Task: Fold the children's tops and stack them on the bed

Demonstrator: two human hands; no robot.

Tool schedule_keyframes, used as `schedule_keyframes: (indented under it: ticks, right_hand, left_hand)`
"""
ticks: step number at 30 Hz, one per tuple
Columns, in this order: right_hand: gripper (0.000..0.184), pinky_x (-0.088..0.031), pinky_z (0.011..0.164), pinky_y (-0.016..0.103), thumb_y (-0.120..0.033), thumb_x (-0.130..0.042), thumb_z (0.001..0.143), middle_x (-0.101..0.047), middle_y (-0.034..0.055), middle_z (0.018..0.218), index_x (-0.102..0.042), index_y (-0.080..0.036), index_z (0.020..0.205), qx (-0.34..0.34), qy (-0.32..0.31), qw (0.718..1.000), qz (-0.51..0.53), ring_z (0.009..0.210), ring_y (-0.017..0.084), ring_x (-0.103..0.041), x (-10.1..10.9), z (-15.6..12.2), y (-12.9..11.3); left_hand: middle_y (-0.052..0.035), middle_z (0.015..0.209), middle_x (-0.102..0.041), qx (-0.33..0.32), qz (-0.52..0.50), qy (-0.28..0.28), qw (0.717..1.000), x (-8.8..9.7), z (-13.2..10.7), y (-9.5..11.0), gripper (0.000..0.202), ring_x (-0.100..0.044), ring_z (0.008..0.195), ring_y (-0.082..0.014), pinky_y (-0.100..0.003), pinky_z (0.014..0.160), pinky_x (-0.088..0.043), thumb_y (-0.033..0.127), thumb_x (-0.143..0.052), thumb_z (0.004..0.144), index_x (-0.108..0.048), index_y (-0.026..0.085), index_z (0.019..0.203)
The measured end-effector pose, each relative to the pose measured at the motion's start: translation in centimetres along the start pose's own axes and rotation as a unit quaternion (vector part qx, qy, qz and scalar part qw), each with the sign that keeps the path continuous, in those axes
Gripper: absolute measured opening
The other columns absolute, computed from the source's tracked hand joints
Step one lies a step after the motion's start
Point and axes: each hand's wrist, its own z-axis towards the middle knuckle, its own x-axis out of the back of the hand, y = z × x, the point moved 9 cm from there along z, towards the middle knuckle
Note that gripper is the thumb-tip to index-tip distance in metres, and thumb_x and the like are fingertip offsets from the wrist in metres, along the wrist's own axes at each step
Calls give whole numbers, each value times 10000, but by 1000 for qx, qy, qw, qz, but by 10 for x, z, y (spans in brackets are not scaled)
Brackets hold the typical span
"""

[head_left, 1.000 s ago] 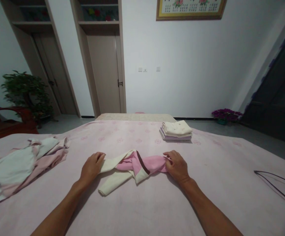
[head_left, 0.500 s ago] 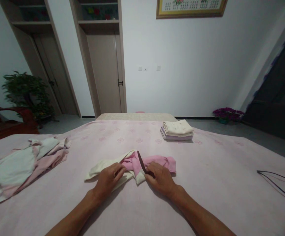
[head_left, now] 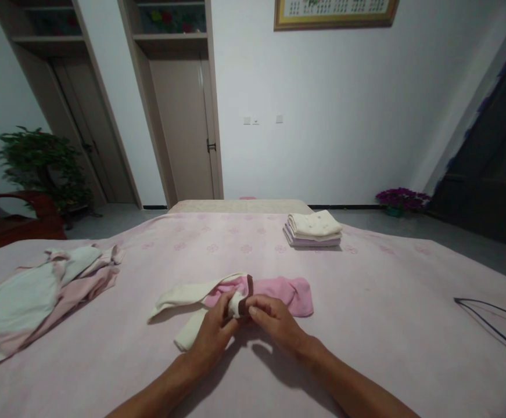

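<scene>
A small pink and cream garment (head_left: pixel 281 290) with a brown band along one edge is spread across the bed in front of me. Two cream parts point left, and a pink part lies to the right. My left hand (head_left: pixel 215 328) grips the bunched cream cloth near the middle, its fingers curled. My right hand (head_left: pixel 276 322) pinches the brown band (head_left: pixel 250 285) between thumb and fingers, close beside the left hand. Between the hands the cloth is lifted and folded over. The fingertips partly hide it.
A folded stack of cream and lilac clothes (head_left: pixel 312 228) sits at the far side of the pink bedspread (head_left: pixel 387 342). Rumpled white and pink clothes (head_left: pixel 43 296) lie at the left. A thin black cord or wire loop (head_left: pixel 492 316) rests at the right edge.
My left hand has shifted right, closer to my right hand. The brown band is pulled up and bent over, and one cream part now extends lower toward me.
</scene>
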Motion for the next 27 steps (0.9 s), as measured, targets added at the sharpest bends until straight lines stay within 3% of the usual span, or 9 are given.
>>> schedule_keyframes:
  ticks: [3, 6, 8, 12, 15, 20, 23, 25, 27]
  right_hand:
    - [437, -521, 631, 310, -590, -558, 886, -692, 57, 773, -686, -173, 904, -22, 85, 996, -22, 685, 187, -656, 25, 4, 2]
    - [364, -529, 641, 309, -519, -567, 884, -694, 45, 775, -678, -183, 968, -2, 190, 980, -66, 677, 180, -653, 65, 6, -4]
    - [282, -533, 699, 311, -413, -609, 855, -706, 51, 853, -687, -192, 1012, 15, 222, 965, -136, 757, 183, -656, 84, 7, -9]
    - [405, -531, 670, 300, -273, -633, 797, -675, 71, 1064, -661, -217, 1198, 5, 177, 959, -221, 792, 171, -624, 87, 13, -8]
    - [522, -531, 647, 289, -252, -627, 794, -613, 78, 1175, -599, -251, 1315, 13, 135, 970, -203, 788, 155, -602, 74, 16, -7]
    - [721, -528, 838, 342, -402, -719, 787, -514, 101, 1340, -465, -291, 1453, 20, 145, 979, -139, 994, 197, -591, 76, 19, -12]
    - [553, -487, 937, 372, -528, -738, 774, -531, 101, 1356, -655, -258, 1249, 52, 100, 986, -121, 1139, 246, -556, 70, 21, -18]
    - [438, -476, 945, 383, -578, -683, 814, -631, 92, 1228, -722, -229, 1076, 55, 81, 992, -76, 1089, 246, -587, 69, 22, -19]
    - [399, -484, 909, 382, -578, -657, 831, -697, 70, 1050, -724, -219, 990, 72, 139, 987, -32, 975, 234, -614, 84, 20, -28]
  left_hand:
    - [-71, 974, -688, -16, 33, 42, 998, 12, 2, 10, 280, -612, 926, -235, -374, 887, -484, 367, -523, 932, -658, 184, 1096]
    - [-97, 1200, -672, -32, 1, 52, 998, 25, 2, 27, 374, -580, 1133, -272, -409, 1019, -432, 410, -482, 954, -656, 200, 1210]
    - [-101, 1329, -623, -59, -31, 39, 997, 30, 2, 43, 444, -517, 1267, -296, -436, 1099, -375, 470, -467, 957, -646, 209, 1268]
    - [-106, 1307, -648, -160, -33, -7, 987, 33, -1, 81, 487, -505, 1294, -323, -437, 1137, -348, 585, -490, 925, -748, 218, 1114]
    - [-106, 1242, -684, -196, -49, -47, 978, 31, -1, 93, 435, -534, 1262, -321, -412, 1124, -371, 591, -567, 889, -782, 226, 990]
    - [-111, 1062, -740, -129, -246, -75, 958, 26, 8, 79, 442, -609, 1158, -344, -461, 1071, -425, 603, -655, 820, -774, 189, 918]
    - [-89, 932, -755, -30, -323, -73, 943, 19, 15, 71, 411, -657, 1054, -326, -455, 1027, -453, 568, -686, 794, -757, 176, 897]
    - [-88, 884, -750, 18, -325, -74, 943, 19, 19, 73, 444, -669, 1000, -318, -436, 972, -478, 590, -653, 800, -745, 166, 896]
    - [-87, 878, -737, 33, -286, -81, 954, 25, 24, 77, 469, -672, 918, -293, -395, 864, -508, 602, -633, 802, -726, 159, 921]
